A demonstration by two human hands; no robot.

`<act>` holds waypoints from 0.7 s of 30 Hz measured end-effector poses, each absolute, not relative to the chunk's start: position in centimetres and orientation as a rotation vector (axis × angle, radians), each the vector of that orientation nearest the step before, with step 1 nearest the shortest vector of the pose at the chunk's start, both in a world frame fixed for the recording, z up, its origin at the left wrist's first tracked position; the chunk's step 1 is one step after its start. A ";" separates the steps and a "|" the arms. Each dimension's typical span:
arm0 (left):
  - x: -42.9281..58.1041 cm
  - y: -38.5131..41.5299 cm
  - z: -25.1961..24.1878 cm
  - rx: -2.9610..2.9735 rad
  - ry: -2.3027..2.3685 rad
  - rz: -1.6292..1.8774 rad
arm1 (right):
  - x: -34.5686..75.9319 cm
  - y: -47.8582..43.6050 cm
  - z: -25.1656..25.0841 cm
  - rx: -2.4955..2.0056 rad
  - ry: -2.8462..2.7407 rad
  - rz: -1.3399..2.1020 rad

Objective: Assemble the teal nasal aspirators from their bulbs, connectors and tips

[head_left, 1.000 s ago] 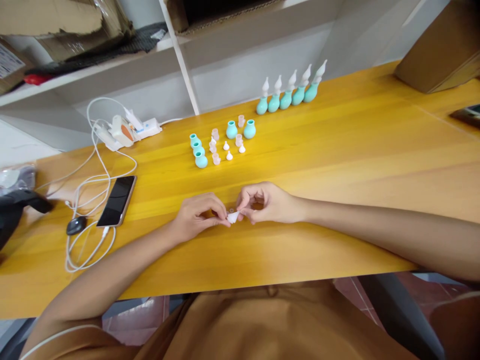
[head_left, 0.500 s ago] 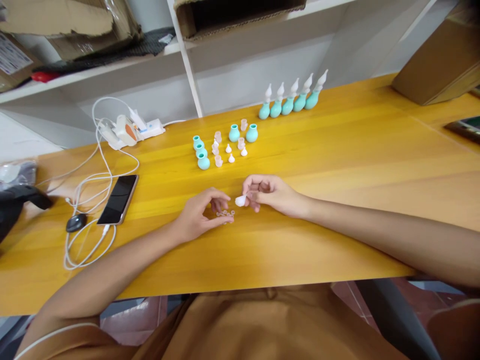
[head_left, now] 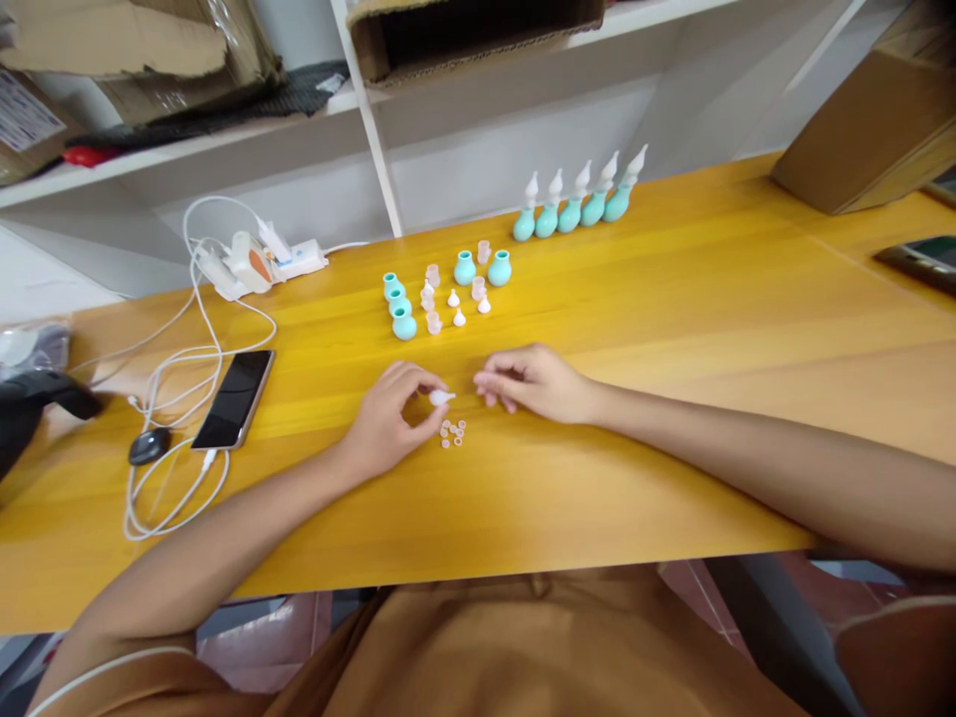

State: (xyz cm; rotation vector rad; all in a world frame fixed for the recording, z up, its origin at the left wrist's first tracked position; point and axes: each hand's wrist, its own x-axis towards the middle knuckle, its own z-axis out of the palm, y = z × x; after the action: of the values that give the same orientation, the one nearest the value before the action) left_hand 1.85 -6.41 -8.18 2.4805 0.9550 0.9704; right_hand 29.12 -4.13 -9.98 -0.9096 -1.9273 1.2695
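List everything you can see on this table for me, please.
assembled aspirators: five, teal bulbs with white tips, in a row at the table's far edge
bare bulbs: five, teal, three left and two right of the loose parts
caps: about five, clear pink, among the bulbs
loose tips: three, white, among the caps
small rings: a cluster, pale pink, by the left hand
phone: one, black, left
power strip: one, white, far left, with white cables
cardboard box: one, brown, far right
table: one, yellow wood
left hand: fingers hold one white tip
right hand: fingers pinched, contents unclear
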 end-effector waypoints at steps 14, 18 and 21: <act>1.8 -5.8 -8.7 2.460 1.293 0.677 | 30.0 -0.7 -9.6 -0.891 -2.301 0.272; 1.7 -6.0 -8.3 2.479 1.236 0.705 | 27.5 0.3 -7.3 -1.005 -2.525 -0.041; 1.8 -6.6 -7.9 2.551 1.108 0.698 | 25.9 1.6 -5.9 -1.030 -2.630 -0.226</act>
State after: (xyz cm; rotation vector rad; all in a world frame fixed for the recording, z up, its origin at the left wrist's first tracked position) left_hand 1.77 -6.59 -7.91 2.5507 1.1078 0.6980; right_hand 25.88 1.61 -5.86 -1.0302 -2.6305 -0.2264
